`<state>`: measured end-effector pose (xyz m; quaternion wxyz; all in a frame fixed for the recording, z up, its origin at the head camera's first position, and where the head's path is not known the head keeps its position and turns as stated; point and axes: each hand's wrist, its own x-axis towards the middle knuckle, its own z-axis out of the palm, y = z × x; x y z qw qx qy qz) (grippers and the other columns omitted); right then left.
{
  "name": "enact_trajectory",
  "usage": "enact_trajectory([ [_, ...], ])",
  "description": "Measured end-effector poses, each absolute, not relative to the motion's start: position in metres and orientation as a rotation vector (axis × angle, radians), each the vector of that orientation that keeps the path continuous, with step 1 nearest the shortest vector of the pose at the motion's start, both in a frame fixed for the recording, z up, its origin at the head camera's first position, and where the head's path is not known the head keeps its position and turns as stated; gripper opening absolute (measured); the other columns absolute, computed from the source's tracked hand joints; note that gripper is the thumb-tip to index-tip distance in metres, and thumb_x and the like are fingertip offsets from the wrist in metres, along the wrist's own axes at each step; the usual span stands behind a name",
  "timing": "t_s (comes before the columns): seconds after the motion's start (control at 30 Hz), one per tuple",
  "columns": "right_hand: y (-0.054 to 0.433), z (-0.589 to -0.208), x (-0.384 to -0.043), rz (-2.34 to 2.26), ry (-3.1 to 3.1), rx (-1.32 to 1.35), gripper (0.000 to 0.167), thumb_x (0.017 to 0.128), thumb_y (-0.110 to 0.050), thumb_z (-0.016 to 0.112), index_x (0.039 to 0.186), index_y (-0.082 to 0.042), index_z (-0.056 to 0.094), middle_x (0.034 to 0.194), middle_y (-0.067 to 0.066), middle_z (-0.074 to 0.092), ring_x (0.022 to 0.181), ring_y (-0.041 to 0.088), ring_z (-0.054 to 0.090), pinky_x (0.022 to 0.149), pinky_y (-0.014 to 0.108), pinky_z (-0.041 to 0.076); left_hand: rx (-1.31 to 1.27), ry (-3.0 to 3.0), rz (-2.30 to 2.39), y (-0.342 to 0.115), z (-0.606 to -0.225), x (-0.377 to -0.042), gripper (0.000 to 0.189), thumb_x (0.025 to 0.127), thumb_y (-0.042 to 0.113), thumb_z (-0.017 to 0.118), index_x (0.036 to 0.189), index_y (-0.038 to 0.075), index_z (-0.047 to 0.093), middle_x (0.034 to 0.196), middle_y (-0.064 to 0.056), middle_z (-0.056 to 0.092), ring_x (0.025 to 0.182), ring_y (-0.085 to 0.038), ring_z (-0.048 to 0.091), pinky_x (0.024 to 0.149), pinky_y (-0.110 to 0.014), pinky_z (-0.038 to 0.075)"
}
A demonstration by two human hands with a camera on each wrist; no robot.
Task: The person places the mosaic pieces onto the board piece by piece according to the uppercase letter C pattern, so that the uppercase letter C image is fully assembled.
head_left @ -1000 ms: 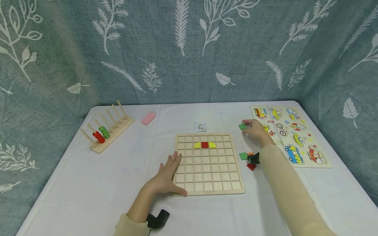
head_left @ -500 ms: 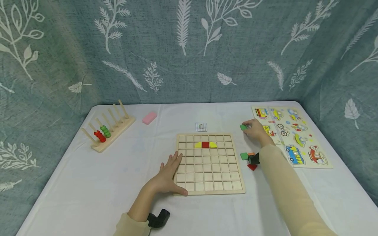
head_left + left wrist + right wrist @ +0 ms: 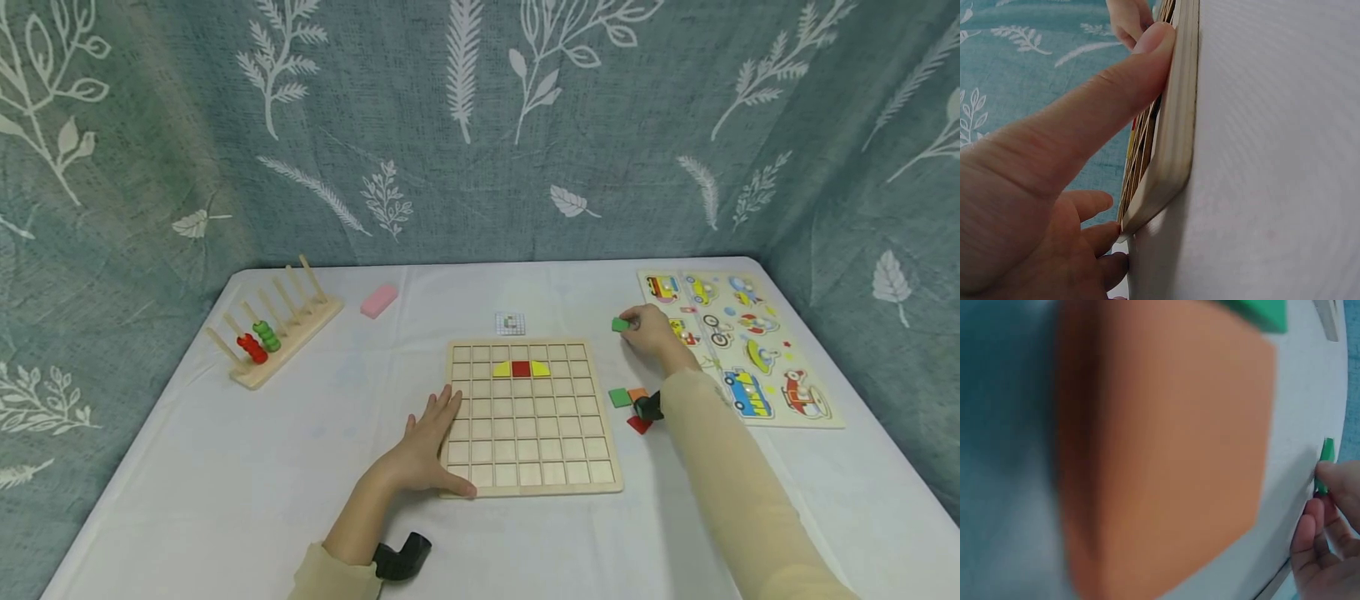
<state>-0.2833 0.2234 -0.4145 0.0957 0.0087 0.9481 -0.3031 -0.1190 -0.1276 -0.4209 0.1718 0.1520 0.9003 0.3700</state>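
A wooden grid board point(image 3: 536, 450) lies at the middle of the table. On its upper rows sit a red square tile point(image 3: 521, 368) and two yellow pieces point(image 3: 501, 369), one on each side of the red. My left hand point(image 3: 420, 450) rests spread on the board's left edge, its thumb point(image 3: 1116, 87) over the front edge near the corner. Right of the board, my right hand point(image 3: 649, 332) pinches a green square tile point(image 3: 619, 324) between thumb and fingers. Below that hand lie another green tile point(image 3: 619, 397), an orange tile point(image 3: 637, 394) and a red tile point(image 3: 640, 424), partly behind the black wrist camera.
A picture puzzle board point(image 3: 750, 358) lies at the right, partly under the right forearm. A small printed grid card point(image 3: 510, 323) sits behind the grid board. Farther left are a pink block point(image 3: 378, 301) and a peg stand point(image 3: 292, 342) with red and green beads.
The green tile has turned a little and drawn in closer between the right fingers. More of the orange tile shows now. My left hand stays where it was on the board.
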Motion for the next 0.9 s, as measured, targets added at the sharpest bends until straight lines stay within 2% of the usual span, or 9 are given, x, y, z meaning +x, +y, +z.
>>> enact_trajectory([
  [0.17,0.226,-0.414,-0.282,-0.921,2.823,0.012,0.037,0.087,-0.007,0.056,0.12,0.008,0.051,0.11,0.023,0.053,0.099,0.032,0.05,0.086,0.043,0.042,0.432,2.55,1.054,-0.128,-0.42,-0.119,0.125,0.052,0.033,0.088,0.145,0.0,0.013,0.151,-0.017,0.001,0.137,-0.035,-0.004,0.105,-0.059,-0.003],
  [0.43,0.228,-0.412,-0.279,-0.933,2.873,-0.056,0.036,0.084,-0.007,0.059,0.117,0.008,0.053,0.107,0.023,0.055,0.097,0.032,0.052,0.086,0.043,0.042,0.434,2.546,1.059,-0.128,-0.419,-0.118,0.121,0.053,0.032,0.088,0.145,0.0,0.016,0.152,-0.017,0.0,0.138,-0.034,-0.004,0.105,-0.058,-0.004],
  [0.9,0.229,-0.409,-0.273,-0.984,2.918,-0.148,0.032,0.083,-0.01,0.062,0.11,0.007,0.059,0.107,0.023,0.057,0.092,0.031,0.053,0.074,0.037,0.046,0.434,2.554,1.052,-0.128,-0.419,-0.117,0.121,0.053,0.032,0.088,0.145,0.0,0.016,0.152,-0.016,0.0,0.137,-0.034,-0.004,0.105,-0.058,-0.003],
])
